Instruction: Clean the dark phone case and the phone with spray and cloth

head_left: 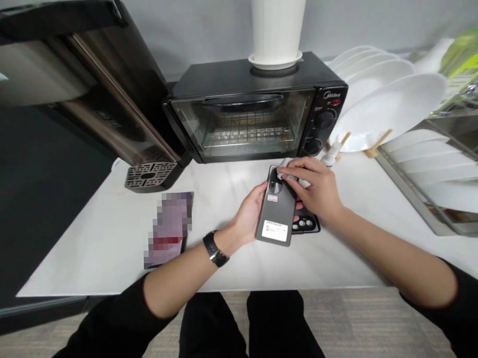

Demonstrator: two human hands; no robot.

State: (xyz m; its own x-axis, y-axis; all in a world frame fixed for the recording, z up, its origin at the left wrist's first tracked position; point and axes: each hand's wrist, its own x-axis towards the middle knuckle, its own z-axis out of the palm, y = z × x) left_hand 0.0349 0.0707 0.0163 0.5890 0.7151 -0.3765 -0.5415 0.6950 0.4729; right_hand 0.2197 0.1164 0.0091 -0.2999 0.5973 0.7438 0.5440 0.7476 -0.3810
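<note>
A grey smartphone (274, 211) is held above the white counter, its back facing up and its camera module at the top. My left hand (248, 216) grips it by the left edge, with fingertips showing past the right edge. My right hand (321, 191) pinches a small white wipe or cloth (289, 176) against the camera module. How much of that white piece lies inside the fingers is hidden. Below the phone, partly covered, lies a black phone or case (308, 224) with several round camera rings. Behind my right hand stands a small white bottle (330, 156).
A device with a blurred-out screen (168, 228) lies on the counter (96, 241) at left. Behind are a black toaster oven (241, 126) bearing a white pot (278, 29) and a dark drinks machine (114, 89). White plates (397, 111) stand in racks at right.
</note>
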